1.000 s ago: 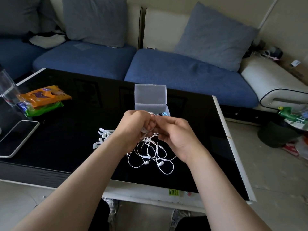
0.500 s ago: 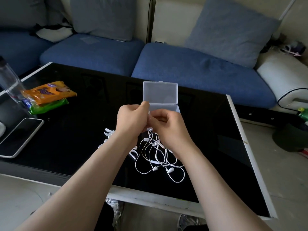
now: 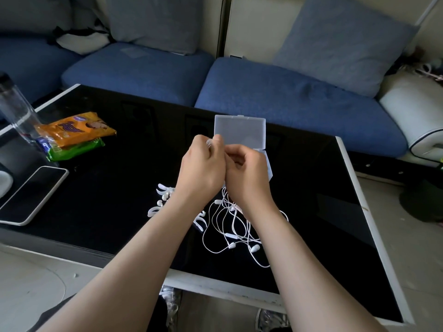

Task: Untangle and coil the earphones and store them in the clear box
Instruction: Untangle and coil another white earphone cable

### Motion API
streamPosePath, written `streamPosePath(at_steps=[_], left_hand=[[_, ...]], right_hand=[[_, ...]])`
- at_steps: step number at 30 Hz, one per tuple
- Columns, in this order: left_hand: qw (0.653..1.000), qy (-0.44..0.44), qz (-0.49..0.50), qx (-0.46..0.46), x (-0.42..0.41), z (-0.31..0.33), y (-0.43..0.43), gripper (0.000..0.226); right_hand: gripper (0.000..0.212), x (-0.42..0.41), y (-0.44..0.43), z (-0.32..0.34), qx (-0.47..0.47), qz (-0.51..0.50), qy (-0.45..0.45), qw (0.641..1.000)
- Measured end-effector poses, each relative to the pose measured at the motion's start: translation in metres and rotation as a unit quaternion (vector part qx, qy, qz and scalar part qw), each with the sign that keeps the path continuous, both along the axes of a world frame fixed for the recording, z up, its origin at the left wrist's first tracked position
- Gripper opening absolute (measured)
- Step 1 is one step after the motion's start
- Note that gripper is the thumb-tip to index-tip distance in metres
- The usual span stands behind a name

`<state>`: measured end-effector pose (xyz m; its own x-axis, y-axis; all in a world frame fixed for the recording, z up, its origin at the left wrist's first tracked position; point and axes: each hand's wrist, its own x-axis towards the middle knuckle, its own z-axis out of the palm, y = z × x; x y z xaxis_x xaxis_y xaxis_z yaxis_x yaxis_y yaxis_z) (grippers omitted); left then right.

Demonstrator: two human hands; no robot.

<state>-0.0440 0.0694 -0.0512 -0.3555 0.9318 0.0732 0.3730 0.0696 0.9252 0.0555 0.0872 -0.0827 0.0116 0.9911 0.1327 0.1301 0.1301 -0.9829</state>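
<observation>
Pinching the earphones (image 3: pixel 230 232) with left hand (image 3: pixel 201 170) and right hand (image 3: pixel 248 174), both curled tight on them, just in front of the clear box (image 3: pixel 239 131). Hanging in loose loops onto the table (image 3: pixel 323 212), nearer than the box. Probably light, soft, springy; best to grip close to the buds (image 3: pixel 254 248). Free room right of the box; table edge close behind the loops.

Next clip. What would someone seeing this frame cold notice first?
Two bare hands meet over the middle of a glossy black table, the left hand and right hand both pinching white earphones whose tangled cable spills onto the table toward the person. Just behind the hands stands the clear box, lid open. At the table's left end lie an orange snack packet and a phone.
</observation>
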Motion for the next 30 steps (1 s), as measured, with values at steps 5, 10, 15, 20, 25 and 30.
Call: streamPosePath(at_steps=[5, 10, 15, 20, 25, 30], left_hand=[[1.0, -0.023, 0.016, 0.009, -0.006, -0.001, 0.005, 0.028], [0.997, -0.069, 0.032, 0.022, -0.014, 0.0, 0.01, 0.024], [0.99, -0.138, 0.026, 0.013, -0.02, 0.004, 0.017, 0.019], [0.99, -0.141, 0.019, 0.001, -0.023, 0.005, 0.02, 0.015], [0.987, -0.159, 0.008, 0.009, -0.021, 0.005, 0.027, 0.017], [0.989, -0.147, -0.016, 0.023, -0.019, 0.004, 0.03, 0.02]], right_hand=[[0.015, -0.004, -0.002, 0.002, 0.056, 0.004, -0.065, 0.996], [0.024, -0.002, -0.002, -0.002, -0.003, 0.057, -0.085, 0.995], [0.018, -0.008, -0.011, 0.002, -0.137, 0.175, -0.074, 0.972], [0.015, -0.006, -0.006, -0.034, -0.016, 0.197, -0.392, 0.899], [0.034, -0.017, -0.01, -0.06, -0.061, 0.227, -0.473, 0.849], [0.017, -0.033, -0.01, -0.07, -0.053, 0.215, -0.521, 0.825]])
